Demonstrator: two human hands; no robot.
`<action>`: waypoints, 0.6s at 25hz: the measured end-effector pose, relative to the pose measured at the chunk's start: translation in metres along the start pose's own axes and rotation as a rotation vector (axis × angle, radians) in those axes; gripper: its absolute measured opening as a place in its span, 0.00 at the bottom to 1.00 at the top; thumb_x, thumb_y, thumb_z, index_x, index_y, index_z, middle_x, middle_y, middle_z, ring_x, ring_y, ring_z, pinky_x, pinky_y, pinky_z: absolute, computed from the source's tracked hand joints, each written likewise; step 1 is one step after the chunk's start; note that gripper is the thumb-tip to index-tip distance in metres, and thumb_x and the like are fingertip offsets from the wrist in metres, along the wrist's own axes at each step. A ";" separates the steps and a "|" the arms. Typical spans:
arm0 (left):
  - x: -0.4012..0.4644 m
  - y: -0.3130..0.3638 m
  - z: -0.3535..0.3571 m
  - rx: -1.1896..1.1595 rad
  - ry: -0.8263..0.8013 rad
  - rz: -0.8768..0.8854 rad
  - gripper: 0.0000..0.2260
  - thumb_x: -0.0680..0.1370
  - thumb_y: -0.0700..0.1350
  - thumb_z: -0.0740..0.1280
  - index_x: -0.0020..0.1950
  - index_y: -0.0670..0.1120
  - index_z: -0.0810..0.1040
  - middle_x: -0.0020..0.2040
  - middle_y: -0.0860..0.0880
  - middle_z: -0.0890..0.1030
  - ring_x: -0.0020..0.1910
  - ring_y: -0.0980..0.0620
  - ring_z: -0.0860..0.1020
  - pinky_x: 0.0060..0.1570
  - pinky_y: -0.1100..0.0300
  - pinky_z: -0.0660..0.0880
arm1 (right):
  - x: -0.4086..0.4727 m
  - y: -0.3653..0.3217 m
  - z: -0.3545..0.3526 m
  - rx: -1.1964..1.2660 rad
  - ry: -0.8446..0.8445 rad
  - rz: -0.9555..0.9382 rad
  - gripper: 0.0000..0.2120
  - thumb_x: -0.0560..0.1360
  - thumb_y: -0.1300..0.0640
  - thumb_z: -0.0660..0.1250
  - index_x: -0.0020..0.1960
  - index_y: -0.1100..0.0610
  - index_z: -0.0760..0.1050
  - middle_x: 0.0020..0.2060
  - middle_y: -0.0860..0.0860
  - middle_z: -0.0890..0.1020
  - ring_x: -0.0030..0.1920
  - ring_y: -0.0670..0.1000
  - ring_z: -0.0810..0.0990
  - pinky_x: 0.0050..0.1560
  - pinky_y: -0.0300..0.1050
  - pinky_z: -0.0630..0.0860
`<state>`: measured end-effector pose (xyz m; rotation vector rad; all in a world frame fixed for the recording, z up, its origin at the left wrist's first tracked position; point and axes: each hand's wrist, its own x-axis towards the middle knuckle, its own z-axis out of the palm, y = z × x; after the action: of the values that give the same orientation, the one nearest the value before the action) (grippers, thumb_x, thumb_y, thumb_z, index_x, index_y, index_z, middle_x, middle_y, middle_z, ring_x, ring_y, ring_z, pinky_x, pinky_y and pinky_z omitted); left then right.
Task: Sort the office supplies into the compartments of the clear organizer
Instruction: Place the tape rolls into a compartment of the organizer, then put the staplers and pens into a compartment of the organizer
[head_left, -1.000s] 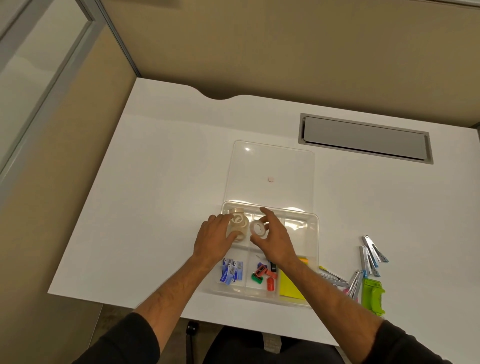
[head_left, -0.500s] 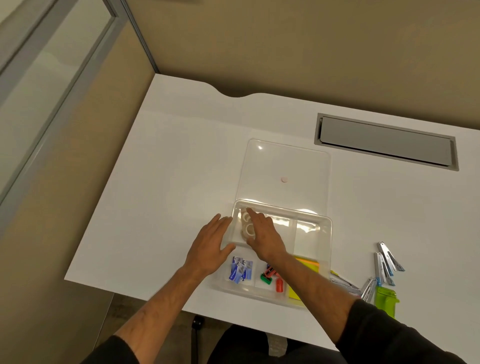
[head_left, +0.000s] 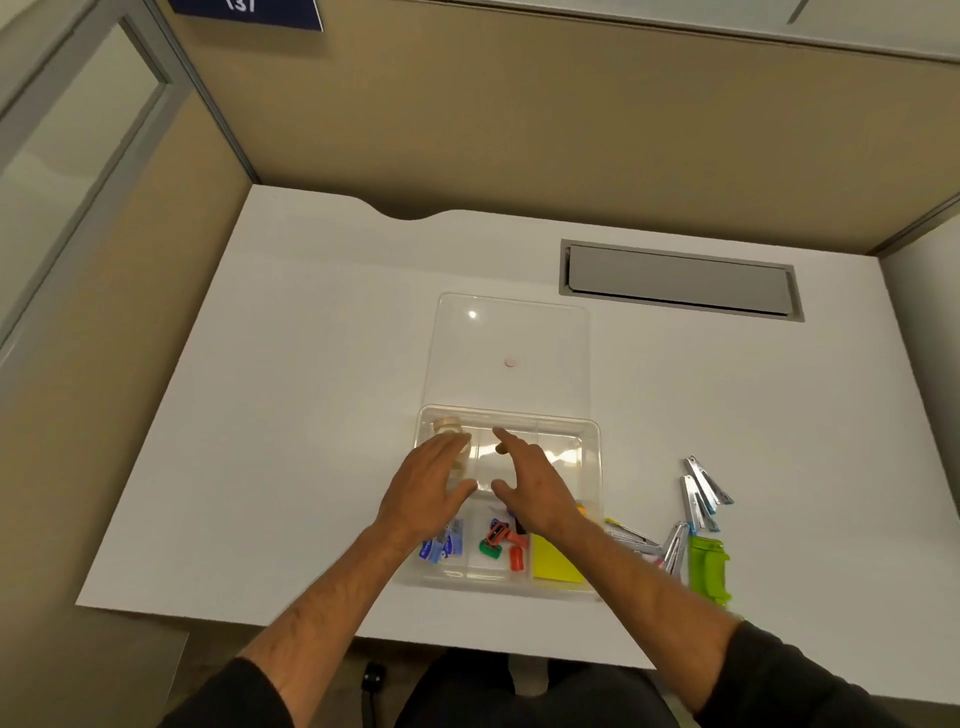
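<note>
Near edge of white desk: clear organizer with six compartments. Near row: blue packets at left, small colored sharpeners in middle, yellow sticky pad at right. Outside the organizer at 3 o'clock: loose metal clips and a green stapler on the desk.

Both hands hover over the organizer's middle. Left hand flat, fingers straight and relaxed, holding nothing, over the far-left compartment. Tape rolls lie in that far-left compartment, at 12 o'clock from the left fingertips, partly hidden under them. Right hand also spread, fingers loosely extended, holding nothing, over the far-middle compartment; contact with the tray cannot be told.

Farther out at 12 o'clock: clear lid flat on desk, touching the organizer's far edge. Beyond at 1 o'clock: grey cable hatch.
</note>
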<state>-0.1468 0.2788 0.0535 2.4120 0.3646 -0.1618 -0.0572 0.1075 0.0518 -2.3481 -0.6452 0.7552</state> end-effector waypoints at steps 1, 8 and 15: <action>0.001 0.009 0.003 0.003 -0.014 0.023 0.28 0.78 0.55 0.67 0.76 0.53 0.63 0.75 0.52 0.67 0.74 0.51 0.64 0.70 0.57 0.63 | -0.008 0.004 -0.005 0.007 0.002 0.009 0.36 0.76 0.53 0.67 0.78 0.45 0.53 0.67 0.45 0.73 0.65 0.47 0.69 0.60 0.38 0.66; -0.006 0.068 0.034 0.034 -0.131 0.165 0.30 0.78 0.56 0.66 0.78 0.53 0.60 0.77 0.53 0.63 0.78 0.54 0.55 0.74 0.56 0.56 | -0.074 0.036 -0.040 0.004 0.006 0.018 0.39 0.77 0.51 0.66 0.79 0.50 0.47 0.78 0.49 0.58 0.77 0.51 0.54 0.73 0.42 0.54; -0.016 0.116 0.068 0.126 -0.225 0.268 0.31 0.78 0.57 0.65 0.78 0.51 0.58 0.78 0.52 0.60 0.78 0.52 0.53 0.75 0.55 0.52 | -0.130 0.083 -0.077 -0.014 0.061 0.077 0.41 0.75 0.54 0.68 0.79 0.53 0.47 0.79 0.49 0.52 0.79 0.53 0.44 0.77 0.49 0.50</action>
<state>-0.1288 0.1472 0.0769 2.5051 -0.0739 -0.3398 -0.0799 -0.0572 0.0958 -2.4108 -0.5380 0.7119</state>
